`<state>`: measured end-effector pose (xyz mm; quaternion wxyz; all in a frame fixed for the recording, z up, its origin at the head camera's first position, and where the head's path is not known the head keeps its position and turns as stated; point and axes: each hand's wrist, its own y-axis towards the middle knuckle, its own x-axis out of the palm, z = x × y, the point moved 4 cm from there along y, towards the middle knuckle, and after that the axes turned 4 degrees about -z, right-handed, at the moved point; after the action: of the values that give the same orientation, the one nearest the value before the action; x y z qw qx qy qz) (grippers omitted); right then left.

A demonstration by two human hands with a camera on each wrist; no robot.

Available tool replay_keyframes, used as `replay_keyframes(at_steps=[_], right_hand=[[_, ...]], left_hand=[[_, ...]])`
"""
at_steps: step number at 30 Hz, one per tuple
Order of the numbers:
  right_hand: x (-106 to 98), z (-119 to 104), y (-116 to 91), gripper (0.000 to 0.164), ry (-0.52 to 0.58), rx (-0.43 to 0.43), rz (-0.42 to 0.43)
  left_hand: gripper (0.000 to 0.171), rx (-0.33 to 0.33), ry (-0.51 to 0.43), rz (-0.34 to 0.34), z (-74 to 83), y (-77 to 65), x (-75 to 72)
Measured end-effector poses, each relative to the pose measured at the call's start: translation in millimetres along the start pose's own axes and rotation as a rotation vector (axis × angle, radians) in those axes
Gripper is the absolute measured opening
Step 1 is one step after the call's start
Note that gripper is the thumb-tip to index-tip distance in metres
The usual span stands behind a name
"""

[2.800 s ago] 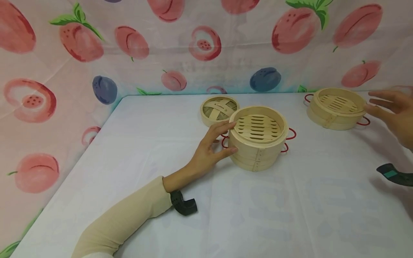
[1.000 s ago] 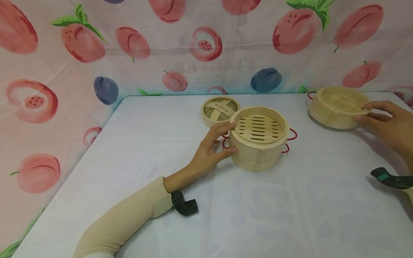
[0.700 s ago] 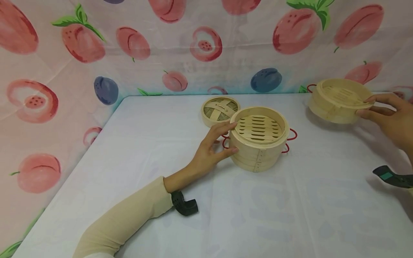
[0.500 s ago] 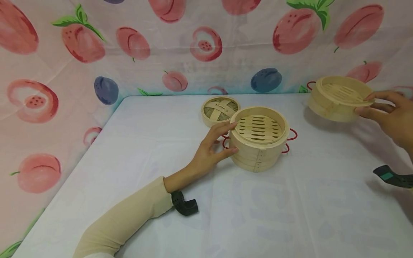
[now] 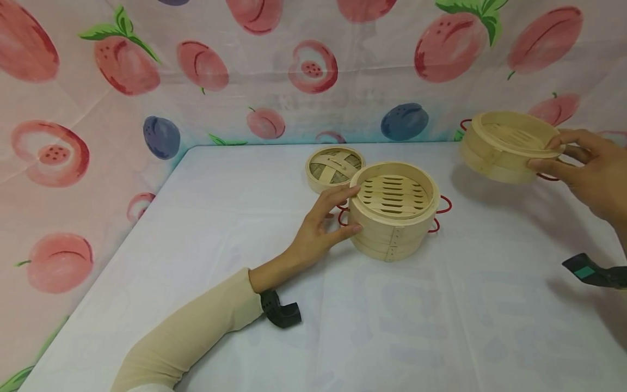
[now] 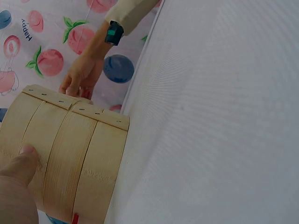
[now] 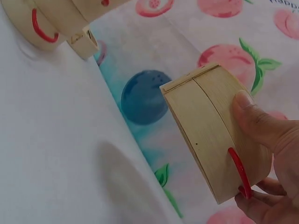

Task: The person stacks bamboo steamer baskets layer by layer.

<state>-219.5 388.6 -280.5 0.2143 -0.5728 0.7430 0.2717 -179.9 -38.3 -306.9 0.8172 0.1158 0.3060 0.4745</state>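
Observation:
A stack of two round bamboo steamer baskets [image 5: 394, 234] with red loop handles stands on the table in the head view, its slatted floor showing inside the top rim. My left hand [image 5: 318, 223] holds the stack's left side, thumb low on the wall and fingertips at the upper rim. In the left wrist view the thumb [image 6: 23, 165] lies against the bamboo wall. At the right, my right hand [image 5: 588, 163] grips another bamboo steamer basket [image 5: 499, 160] by its right side, clear of the table. The right wrist view shows its red handle [image 7: 239, 170] near the fingers.
Behind the stack, to its left, lies a woven bamboo steamer lid [image 5: 335, 166]. A white cloth [image 5: 441, 326] covers the table. Fruit-patterned fabric [image 5: 352, 71] hangs along the back and left sides.
My right hand has come to the single steamer basket, taken hold of its right side and lifted it off the table, lately moving slightly left. The left hand and the stack have stayed put.

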Motion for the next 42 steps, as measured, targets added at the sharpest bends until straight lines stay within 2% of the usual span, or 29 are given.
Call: replay_keyframes(at_steps=[4, 9, 12, 24, 29, 35, 42], right_hand=[[0.6, -12.7, -1.7, 0.021, 0.045, -0.051, 0.004], [5.9, -30.7, -6.1, 0.024, 0.175, -0.188, 0.008], [9.9, -39.0, -9.6, 0.026, 0.220, -0.233, -0.002], [15.5, -59.4, -19.6, 0.026, 0.200, -0.221, -0.029], [18.6, -65.9, -24.0, 0.027, 0.235, -0.220, -0.052], [23.7, -74.2, -29.4, 0.030, 0.295, -0.294, -0.096], [34.2, -80.6, -33.6, 0.031, 0.227, -0.263, -0.116]], left_hand=[[0.060, 0.001, 0.004, 0.000, -0.6, -0.1, 0.0], [0.060, 0.008, 0.006, 0.003, -1.0, 0.0, -0.2], [0.060, 0.013, 0.005, 0.003, -0.9, 0.1, -0.2], [0.060, 0.007, 0.021, 0.004, -1.4, 0.2, -0.5], [0.060, 0.003, 0.016, 0.001, -2.2, 0.1, 0.0], [0.060, 0.009, 0.013, 0.001, -1.7, 0.6, 0.3], [0.060, -0.007, 0.020, 0.001, -0.7, 0.5, 0.1]])
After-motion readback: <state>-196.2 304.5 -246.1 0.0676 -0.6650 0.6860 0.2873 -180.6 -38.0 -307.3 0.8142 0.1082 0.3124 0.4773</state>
